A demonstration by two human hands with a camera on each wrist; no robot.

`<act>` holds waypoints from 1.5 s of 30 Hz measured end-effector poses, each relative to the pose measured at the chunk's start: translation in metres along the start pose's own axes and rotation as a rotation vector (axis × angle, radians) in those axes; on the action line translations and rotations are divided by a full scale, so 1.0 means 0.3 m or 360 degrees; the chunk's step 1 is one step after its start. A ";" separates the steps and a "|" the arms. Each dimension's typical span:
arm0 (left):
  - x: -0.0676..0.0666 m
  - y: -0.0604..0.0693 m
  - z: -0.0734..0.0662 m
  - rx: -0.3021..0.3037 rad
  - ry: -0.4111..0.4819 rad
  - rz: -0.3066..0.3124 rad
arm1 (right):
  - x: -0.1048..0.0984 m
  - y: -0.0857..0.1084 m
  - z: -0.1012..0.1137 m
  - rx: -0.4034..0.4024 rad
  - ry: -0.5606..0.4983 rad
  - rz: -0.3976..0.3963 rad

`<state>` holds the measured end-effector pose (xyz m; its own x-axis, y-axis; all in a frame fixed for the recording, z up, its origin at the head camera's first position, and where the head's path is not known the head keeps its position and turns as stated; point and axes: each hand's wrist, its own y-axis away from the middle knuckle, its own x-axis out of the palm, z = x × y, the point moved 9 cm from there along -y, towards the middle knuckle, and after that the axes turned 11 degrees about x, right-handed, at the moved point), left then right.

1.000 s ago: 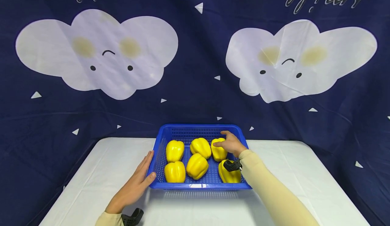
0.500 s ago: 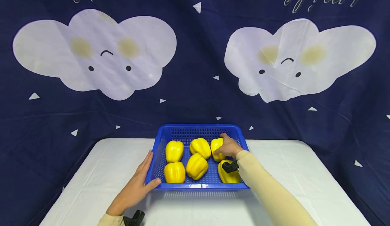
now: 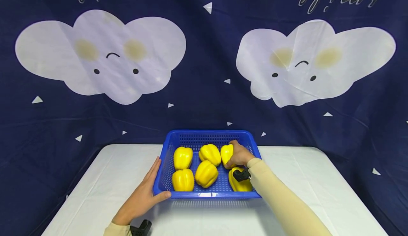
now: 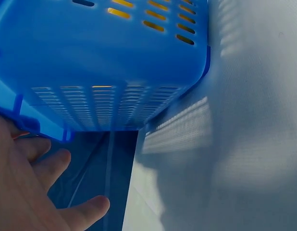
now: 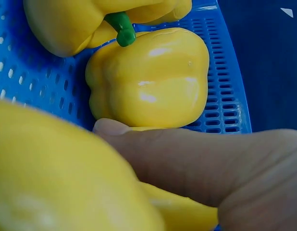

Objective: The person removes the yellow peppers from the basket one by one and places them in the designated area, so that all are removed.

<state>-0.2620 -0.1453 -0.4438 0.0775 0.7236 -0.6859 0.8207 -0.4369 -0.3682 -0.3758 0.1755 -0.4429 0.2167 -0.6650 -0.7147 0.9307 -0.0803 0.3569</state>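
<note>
A blue plastic basket point(image 3: 220, 194) holds several yellow bell peppers. In its back right corner, my right hand point(image 3: 240, 154) grips a yellow bell pepper point(image 3: 226, 152), thumb on the near side and fingers beyond it. The right wrist view has the thumb point(image 5: 187, 161) across that pepper point(image 5: 182, 211), beside a neighbouring pepper point(image 5: 153, 79). My left hand point(image 3: 140, 195) lies along the basket's left side, fingers straight and thumb on the front rim. From the left wrist, the hand point(image 4: 28, 192) shows spread fingers beside the basket's slotted wall point(image 4: 100, 57).
The near right pepper point(image 3: 236, 183) lies under the right wrist's black strap point(image 3: 241, 174). The other peppers, such as the front left one point(image 3: 183, 180), fill the left and middle. A white-covered table point(image 3: 293, 172) bears the basket; a navy cloud-printed cloth point(image 3: 204, 69) hangs behind.
The right hand has lowered over the back right pepper, its thumb closing down the near side. The left thumb has slid rightward onto the front rim. The peppers have barely moved.
</note>
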 end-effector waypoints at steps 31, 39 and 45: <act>-0.002 0.001 -0.011 0.0038 -0.0082 -0.0006 | -0.049 0.031 0.019 -0.0123 -0.0102 -0.0061; -0.001 0.002 -0.007 0.0031 -0.0076 -0.0001 | -0.083 0.058 0.027 -0.0192 -0.0144 -0.0108; -0.001 0.001 -0.007 0.0043 -0.0075 0.0000 | -0.115 0.073 0.019 -0.0235 -0.0179 -0.0188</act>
<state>-0.2607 -0.1447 -0.4424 0.0501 0.6980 -0.7143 0.8051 -0.4515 -0.3847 -0.3648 0.1923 -0.4070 0.0772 -0.7367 -0.6718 0.9825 -0.0584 0.1769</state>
